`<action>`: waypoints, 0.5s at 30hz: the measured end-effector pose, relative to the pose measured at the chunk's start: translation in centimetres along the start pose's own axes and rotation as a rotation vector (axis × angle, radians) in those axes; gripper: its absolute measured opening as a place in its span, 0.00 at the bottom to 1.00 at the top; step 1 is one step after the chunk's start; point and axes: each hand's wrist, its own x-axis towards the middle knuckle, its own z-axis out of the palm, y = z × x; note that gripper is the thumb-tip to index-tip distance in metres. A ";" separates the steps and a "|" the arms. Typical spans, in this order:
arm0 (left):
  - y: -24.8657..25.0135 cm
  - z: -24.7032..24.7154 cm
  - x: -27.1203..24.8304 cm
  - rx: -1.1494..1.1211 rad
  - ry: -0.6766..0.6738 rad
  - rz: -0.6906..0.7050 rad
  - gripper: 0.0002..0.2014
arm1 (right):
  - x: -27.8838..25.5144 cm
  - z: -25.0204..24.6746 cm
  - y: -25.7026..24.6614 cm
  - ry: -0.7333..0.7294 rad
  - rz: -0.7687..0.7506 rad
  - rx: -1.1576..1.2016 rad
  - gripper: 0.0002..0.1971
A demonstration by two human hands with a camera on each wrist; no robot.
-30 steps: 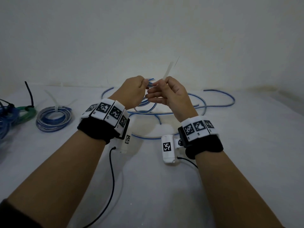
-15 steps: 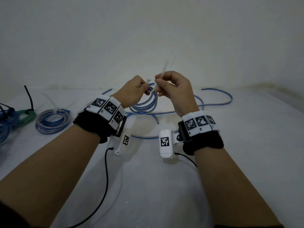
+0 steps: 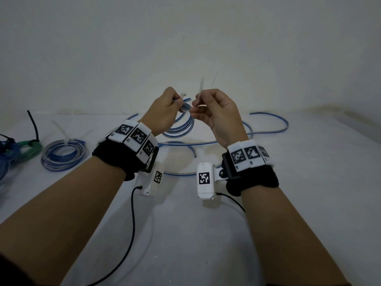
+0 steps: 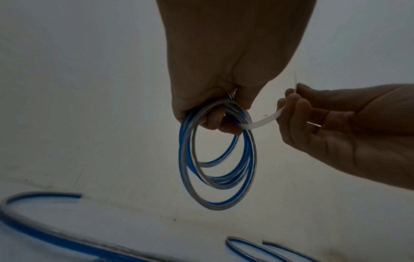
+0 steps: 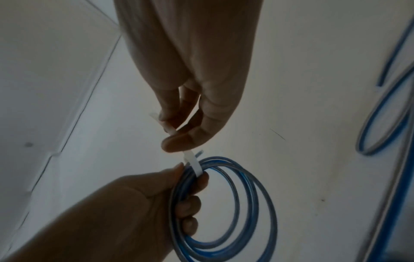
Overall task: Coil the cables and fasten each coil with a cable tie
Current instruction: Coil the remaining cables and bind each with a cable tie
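A person's two forearms reach out over a white counter (image 3: 206, 234); both hands are raised above it, in front of a plain wall. The left hand (image 3: 162, 109) has its fingers curled through a small coil (image 4: 215, 159) of blue-and-clear cable, holding the loops together so they hang below the fist; the right hand (image 3: 216, 112) pinches a white cable tie (image 4: 261, 122) between thumb and fingertips, with one end of the strip poking up above the knuckles. The strip runs from the right fingers across to the top of the coil and bends around the loops (whether its tail has entered the locking head cannot be told).

The step in hand looks like fastening this coil; the next move probably calls for threading the tail through the head and pulling it snug, while the left hand keeps the loops from springing apart.

On the counter, a loose cable (image 3: 268, 129) snakes beneath and behind the hands, uncoiled; far left lie a tied coil (image 3: 61, 155), and at the frame's edge a green bundle (image 3: 26, 145) with a black tie. The wall stands close behind; there is open counter to the right and toward the person, so room to pull the tie sideways or lower the coil.
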 end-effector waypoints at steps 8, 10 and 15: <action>-0.6 0.3 -0.1 0.045 0.012 0.119 0.05 | -0.1 0.2 0.0 0.065 0.052 -0.244 0.06; -0.5 0.5 0.0 0.032 0.024 0.135 0.05 | -0.1 0.5 0.0 0.089 0.034 -0.254 0.08; -0.6 0.8 0.1 0.013 0.071 0.149 0.04 | 0.1 0.5 -0.2 0.156 0.041 -0.264 0.08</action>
